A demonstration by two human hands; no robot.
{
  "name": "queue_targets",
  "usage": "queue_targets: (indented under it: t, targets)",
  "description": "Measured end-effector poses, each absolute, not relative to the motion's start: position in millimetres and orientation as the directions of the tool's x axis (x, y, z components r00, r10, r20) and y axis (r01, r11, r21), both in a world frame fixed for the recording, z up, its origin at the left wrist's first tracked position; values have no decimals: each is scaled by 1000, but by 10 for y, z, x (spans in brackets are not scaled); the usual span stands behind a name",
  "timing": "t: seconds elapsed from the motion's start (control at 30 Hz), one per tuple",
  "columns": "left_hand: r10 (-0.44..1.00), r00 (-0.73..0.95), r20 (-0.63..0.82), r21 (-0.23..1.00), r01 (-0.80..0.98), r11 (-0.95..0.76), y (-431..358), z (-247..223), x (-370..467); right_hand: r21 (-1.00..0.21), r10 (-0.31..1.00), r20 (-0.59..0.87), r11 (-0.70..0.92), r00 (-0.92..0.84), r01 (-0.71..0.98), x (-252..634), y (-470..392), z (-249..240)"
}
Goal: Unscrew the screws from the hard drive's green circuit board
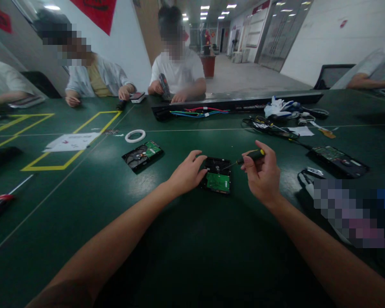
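A hard drive (218, 182) lies on the green table in front of me, its green circuit board facing up. My left hand (188, 172) grips the drive's left edge, thumb and fingers bent around its side. In my right hand (263, 176) is a screwdriver (250, 158) with a black and yellow handle, held between thumb and fingers. Its thin shaft points left and down over the drive's upper part; whether the tip touches a screw is too small to tell. A second hard drive (143, 155) rests to the left, apart from my hands.
Another drive (338, 161) lies at right, near cables (269, 127) and white gloves (277, 107). A white tape ring (135, 136), paper (72, 142) and red-black screwdriver (3, 203) are at left. A long black housing with wires (237, 102) spans the back. Several people sit around the table.
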State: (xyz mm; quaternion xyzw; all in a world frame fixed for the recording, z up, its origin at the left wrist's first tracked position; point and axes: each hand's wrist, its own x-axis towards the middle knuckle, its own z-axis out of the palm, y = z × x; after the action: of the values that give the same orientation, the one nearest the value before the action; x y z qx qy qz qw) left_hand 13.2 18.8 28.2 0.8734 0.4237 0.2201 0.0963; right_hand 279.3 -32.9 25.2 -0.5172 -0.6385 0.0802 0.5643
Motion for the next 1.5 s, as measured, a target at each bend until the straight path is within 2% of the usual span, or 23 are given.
queue_targets:
  t: [0.13, 0.23, 0.33, 0.47, 0.77, 0.9, 1.07, 1.23, 1.3, 1.37, 1.43, 1.5]
  targets:
    - [739, 607, 291, 442, 600, -667, 522, 214, 233, -694, 769, 616, 427, 169, 580, 2794, -321, 204]
    - [681, 698, 222, 530, 500, -685, 637, 206, 310, -683, 760, 628, 435, 167, 587, 2789, -331, 183]
    - [627, 760, 172, 536, 462, -707, 656, 194, 330, -695, 744, 643, 467, 183, 546, 2778, -329, 181]
    - [646, 752, 133, 522, 501, -690, 624, 193, 312, -716, 736, 646, 491, 203, 497, 2739, -306, 192]
    - [670, 735, 108, 397, 586, -707, 518, 284, 302, -730, 740, 630, 461, 234, 505, 2767, -322, 159]
    - [707, 700, 102, 280, 662, -696, 454, 330, 314, -731, 737, 630, 454, 247, 509, 2810, -321, 142]
    - [805, 583, 109, 124, 796, -593, 330, 346, 378, -710, 742, 640, 470, 201, 524, 2771, -315, 167]
    - [873, 475, 108, 37, 876, -481, 222, 407, 407, -687, 739, 653, 488, 163, 539, 2708, -281, 251]
    - [877, 460, 137, 22, 884, -467, 205, 484, 410, -651, 739, 661, 478, 130, 590, 2672, -254, 325]
    - [824, 514, 238, 51, 841, -539, 206, 574, 416, -576, 731, 681, 490, 52, 654, 2614, -220, 421]
    - [731, 580, 358, 152, 737, -659, 217, 644, 424, -503, 713, 700, 523, -31, 688, 2531, -182, 527]
    - [679, 564, 470, 284, 632, -721, 234, 671, 428, -470, 716, 690, 557, -109, 685, 2436, -145, 627]
